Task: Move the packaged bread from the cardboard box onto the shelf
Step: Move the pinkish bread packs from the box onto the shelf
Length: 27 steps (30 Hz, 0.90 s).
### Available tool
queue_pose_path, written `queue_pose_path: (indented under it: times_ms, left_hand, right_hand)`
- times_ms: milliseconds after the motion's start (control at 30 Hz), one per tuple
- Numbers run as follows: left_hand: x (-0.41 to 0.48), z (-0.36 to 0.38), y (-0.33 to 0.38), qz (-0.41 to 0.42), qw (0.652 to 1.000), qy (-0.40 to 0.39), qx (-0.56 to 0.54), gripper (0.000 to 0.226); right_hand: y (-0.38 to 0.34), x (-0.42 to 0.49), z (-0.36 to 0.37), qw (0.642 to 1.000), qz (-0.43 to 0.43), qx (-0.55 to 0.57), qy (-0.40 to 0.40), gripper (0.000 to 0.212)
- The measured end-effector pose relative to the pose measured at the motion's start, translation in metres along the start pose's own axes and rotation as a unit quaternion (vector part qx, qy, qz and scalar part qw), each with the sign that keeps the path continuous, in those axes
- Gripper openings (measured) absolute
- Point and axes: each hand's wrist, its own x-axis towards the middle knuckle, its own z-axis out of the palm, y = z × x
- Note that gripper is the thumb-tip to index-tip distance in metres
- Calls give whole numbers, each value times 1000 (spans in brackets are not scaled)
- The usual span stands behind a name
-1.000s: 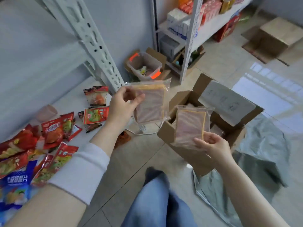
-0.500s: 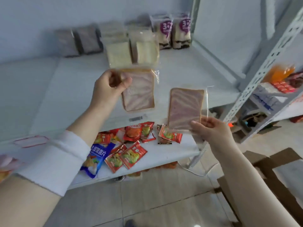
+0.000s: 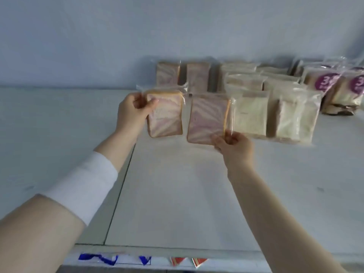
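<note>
My left hand (image 3: pixel 134 110) grips the top left corner of a clear-wrapped slice of pink marbled bread (image 3: pixel 167 117), held upright over the white shelf (image 3: pixel 177 194). My right hand (image 3: pixel 235 145) pinches the lower right corner of a second marbled bread pack (image 3: pixel 206 117), just right of the first. Both packs hang in front of two matching marbled packs (image 3: pixel 168 73) standing at the shelf's back. The cardboard box is out of view.
Several plain white bread packs (image 3: pixel 250 113) stand in rows right of my hands. Packs with purple round labels (image 3: pixel 325 83) fill the far right. The grey wall rises behind. Snack packets (image 3: pixel 177 261) peek out below the shelf's front edge.
The view swung from the box on the floor up to the shelf. Both hands carried their bread packs up and forward, now over the shelf near the back row.
</note>
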Motion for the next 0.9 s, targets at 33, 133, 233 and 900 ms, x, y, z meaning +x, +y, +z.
queue_pose_path:
  times_ms: [33, 133, 233, 900]
  left_hand:
    - [18, 2, -3, 6, 1000, 13, 19, 39]
    - [68, 17, -14, 0, 999, 39, 32, 38]
    - [109, 38, -26, -18, 998, 42, 31, 36]
    - [140, 65, -38, 17, 979, 4, 201, 74]
  right_hand:
    - [-2, 16, 17, 1000, -5, -6, 9, 25]
    - [-5, 65, 60, 999, -6, -25, 38, 27]
    - [-3, 107, 89, 997, -5, -28, 74, 31]
    - [-4, 147, 132, 947, -59, -295, 116, 74]
